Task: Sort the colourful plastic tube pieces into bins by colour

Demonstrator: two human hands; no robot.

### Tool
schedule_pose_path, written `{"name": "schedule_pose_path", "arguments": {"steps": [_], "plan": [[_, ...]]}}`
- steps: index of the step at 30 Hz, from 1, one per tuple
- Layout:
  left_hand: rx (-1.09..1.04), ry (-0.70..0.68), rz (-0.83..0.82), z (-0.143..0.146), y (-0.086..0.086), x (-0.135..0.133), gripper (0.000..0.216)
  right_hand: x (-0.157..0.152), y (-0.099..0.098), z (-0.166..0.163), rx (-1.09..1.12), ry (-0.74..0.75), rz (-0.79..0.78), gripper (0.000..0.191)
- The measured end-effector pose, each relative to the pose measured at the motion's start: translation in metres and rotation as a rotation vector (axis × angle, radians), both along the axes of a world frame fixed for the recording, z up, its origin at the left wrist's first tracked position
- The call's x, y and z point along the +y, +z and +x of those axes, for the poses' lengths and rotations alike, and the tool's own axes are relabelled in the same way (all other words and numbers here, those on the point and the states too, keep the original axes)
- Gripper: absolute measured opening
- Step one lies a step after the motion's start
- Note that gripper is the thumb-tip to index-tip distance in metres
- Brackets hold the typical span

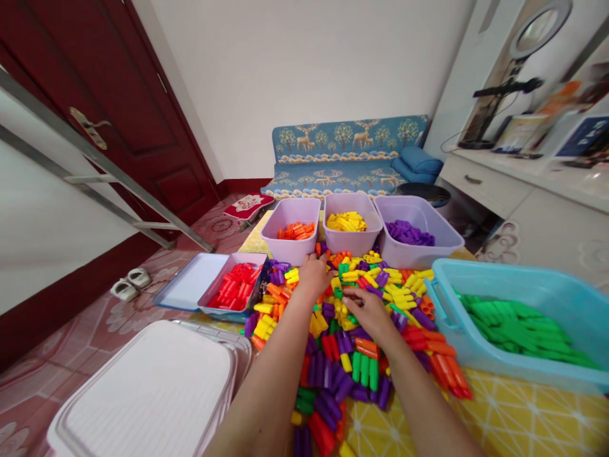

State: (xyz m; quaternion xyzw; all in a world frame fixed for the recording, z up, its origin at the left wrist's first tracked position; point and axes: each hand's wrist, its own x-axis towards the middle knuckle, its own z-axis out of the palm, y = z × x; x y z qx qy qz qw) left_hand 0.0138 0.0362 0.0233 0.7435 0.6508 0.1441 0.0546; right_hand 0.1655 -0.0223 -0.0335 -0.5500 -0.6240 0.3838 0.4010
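At the far left a white lidded box [147, 387] sat closed at the tabletop's near corner, and beyond it a flat blue lid [190, 285] lay bare beside a shallow tray [228, 312] holding red pieces [233, 287]. Three lilac bins stood in a row at the far edge: the left bin [285, 251] held a few orange pieces [295, 230], the middle bin [352, 242] yellow pieces [346, 221], and the right bin [419, 254] purple pieces [409, 233]. In front of them a loose pile [352, 362] of plastic pieces covered the middle of the tabletop [523, 419]. They were short, stubby tubes, each with a narrower end, in red, orange, yellow, green and purple. They lay flat with no common heading. Those nearest the person mostly ran lengthwise toward and away from the person, while a cluster of red and orange ones at the right slanted diagonally. The left hand [314, 276] rested palm down on the far part of the pile, just before the left bin, fingers bent into the pieces; whether it gripped one could not be told. The right hand [368, 311] lay on the pile's centre, fingers curled toward green and yellow pieces, its grasp likewise unclear. At the far right a light blue basket [476, 355] held green pieces [514, 324].
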Motion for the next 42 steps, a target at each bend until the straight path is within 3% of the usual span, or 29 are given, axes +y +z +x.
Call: {"name": "schedule_pose_path", "arguments": {"steps": [6, 13, 17, 23, 29, 35, 38, 42], "plan": [[0.064, 0.115, -0.079, 0.001, -0.006, 0.000, 0.050, 0.001, -0.003, 0.001, -0.017, 0.000, 0.000, 0.035], [-0.006, 0.041, -0.032, -0.006, -0.024, -0.014, 0.044, 0.002, -0.006, 0.003, -0.019, 0.009, 0.013, 0.031], [-0.210, -0.095, -0.077, -0.014, -0.027, -0.029, 0.036, 0.003, -0.010, 0.004, -0.062, -0.001, 0.020, 0.032], [-0.543, -0.166, -0.122, -0.022, -0.030, -0.055, 0.053, 0.006, -0.017, 0.003, 0.069, -0.006, 0.015, 0.038], [-0.835, -0.207, -0.092, -0.020, -0.033, -0.060, 0.050, 0.000, -0.003, 0.003, 0.091, 0.080, 0.018, 0.043], [-0.822, -0.146, -0.016, -0.019, -0.037, -0.059, 0.035, -0.006, 0.011, 0.001, -0.088, 0.009, 0.207, 0.028], [-0.777, -0.109, 0.011, -0.019, -0.041, -0.058, 0.022, -0.007, 0.014, -0.001, -0.144, 0.014, 0.199, 0.021], [-0.807, -0.076, 0.036, -0.019, -0.045, -0.056, 0.017, -0.010, 0.020, -0.004, -0.194, 0.035, 0.167, 0.025]]}}
